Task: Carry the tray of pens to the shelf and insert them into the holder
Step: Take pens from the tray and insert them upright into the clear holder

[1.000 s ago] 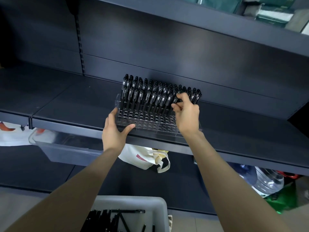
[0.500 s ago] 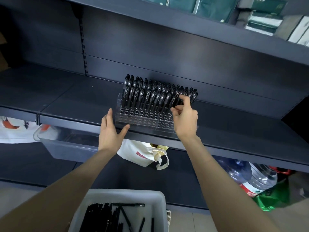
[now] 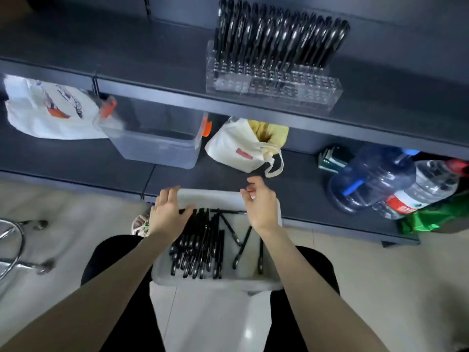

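On the person's lap sits the white tray (image 3: 215, 283) of loose pens (image 3: 203, 240). The left hand (image 3: 168, 212), fingers spread, hides some pen ends; the right hand (image 3: 260, 208) hovers loosely curled, holding nothing. On the shelf (image 3: 152, 54), the holder (image 3: 274, 82) looks blurred.

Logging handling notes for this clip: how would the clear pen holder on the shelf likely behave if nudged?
The clear holder looks like rigid plastic, so it would probably slide on the shelf, not flex. Tall pens fill only its back rows, so it may tip backward. Near the shelf edge, a pull could drop it.
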A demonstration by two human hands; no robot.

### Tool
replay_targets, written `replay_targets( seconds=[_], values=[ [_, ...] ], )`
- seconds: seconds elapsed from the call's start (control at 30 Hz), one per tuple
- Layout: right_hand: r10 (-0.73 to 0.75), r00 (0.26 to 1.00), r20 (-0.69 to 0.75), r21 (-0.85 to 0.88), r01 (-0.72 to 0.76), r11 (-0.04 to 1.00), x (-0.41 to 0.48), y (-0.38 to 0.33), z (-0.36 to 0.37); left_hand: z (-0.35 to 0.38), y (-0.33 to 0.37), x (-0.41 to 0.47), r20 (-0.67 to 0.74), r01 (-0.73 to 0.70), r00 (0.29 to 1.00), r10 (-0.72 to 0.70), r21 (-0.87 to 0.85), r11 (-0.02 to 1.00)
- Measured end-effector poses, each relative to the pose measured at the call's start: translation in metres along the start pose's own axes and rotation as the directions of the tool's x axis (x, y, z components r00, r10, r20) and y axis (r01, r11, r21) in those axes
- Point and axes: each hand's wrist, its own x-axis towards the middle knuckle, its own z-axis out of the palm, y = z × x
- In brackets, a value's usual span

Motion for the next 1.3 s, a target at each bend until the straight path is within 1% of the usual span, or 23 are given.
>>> replay_targets(
  seconds=[0.1, 0.2, 0.3, 0.4, 0.47, 0.6, 0.63, 0.73, 0.87, 0.93, 1.0, 1.07, 1.13, 1.17, 1.23, 1.3],
  values=[
    [0.098, 0.990, 0.102, -0.018, -0.097, 0.995, -0.029, 0.033, 0.041, 0.021, -0.032, -0.027, 0.041, 0.055, 0.997, -0.057, 0.053, 0.997],
    [0.206, 0.954, 0.218, -0.039, -0.202, 0.979, -0.051, 0.056, 0.074, 0.042, -0.061, -0.044, 0.028, 0.022, 0.999, -0.024, 0.051, 0.998],
    [0.290, 0.893, 0.345, -0.139, -0.257, 0.956, -0.060, 0.068, 0.100, 0.061, -0.079, -0.052, 0.055, 0.052, 0.997, -0.053, 0.031, 0.998],
    [0.378, 0.806, 0.456, -0.213, -0.313, 0.925, -0.063, 0.073, 0.122, 0.073, -0.085, -0.052, 0.024, 0.050, 0.998, -0.051, 0.045, 0.998],
    [0.449, 0.764, 0.463, -0.257, -0.369, 0.893, -0.065, 0.074, 0.135, 0.077, -0.085, -0.052, 0.011, 0.061, 0.998, -0.062, 0.057, 0.996],
    [0.520, 0.741, 0.424, -0.306, -0.423, 0.853, -0.066, 0.070, 0.152, 0.080, -0.084, -0.052, -0.011, 0.074, 0.997, -0.074, 0.070, 0.995],
    [0.524, 0.742, 0.418, -0.284, -0.441, 0.851, -0.066, 0.070, 0.154, 0.080, -0.083, -0.052, -0.017, 0.075, 0.997, -0.074, 0.070, 0.995],
    [0.501, 0.778, 0.380, -0.218, -0.451, 0.866, -0.066, 0.071, 0.156, 0.081, -0.082, -0.052, -0.037, 0.076, 0.997, -0.073, 0.081, 0.994],
    [0.440, 0.819, 0.368, -0.165, -0.408, 0.898, -0.066, 0.074, 0.149, 0.082, -0.081, -0.052, -0.059, 0.079, 0.995, -0.075, 0.061, 0.995],
    [0.421, 0.830, 0.367, -0.116, -0.408, 0.906, -0.065, 0.070, 0.140, 0.081, -0.081, -0.052, -0.048, 0.091, 0.995, -0.088, 0.057, 0.994],
    [0.372, 0.838, 0.399, -0.127, -0.352, 0.928, -0.062, 0.062, 0.125, 0.079, -0.078, -0.052, -0.040, 0.091, 0.995, -0.088, 0.057, 0.994],
    [0.331, 0.815, 0.475, -0.109, -0.319, 0.941, -0.056, 0.053, 0.105, 0.076, -0.071, -0.048, -0.050, 0.036, 0.998, -0.033, 0.045, 0.998],
    [0.290, 0.796, 0.531, -0.004, -0.340, 0.941, -0.046, 0.047, 0.085, 0.067, -0.056, -0.037, -0.041, -0.032, 0.999, 0.030, -0.034, 0.999],
    [0.274, 0.802, 0.531, 0.048, -0.351, 0.935, -0.041, 0.044, 0.075, 0.061, -0.045, -0.030, -0.004, -0.052, 0.999, 0.052, -0.112, 0.992],
    [0.239, 0.844, 0.480, 0.164, -0.354, 0.921, -0.033, 0.036, 0.053, 0.047, -0.022, -0.013, 0.078, -0.063, 0.993, 0.087, -0.277, 0.959],
    [0.178, 0.904, 0.389, 0.314, -0.312, 0.896, -0.023, 0.022, 0.027, 0.030, 0.005, 0.003, 0.140, -0.039, 0.985, 0.101, -0.389, 0.920]
  ],
)
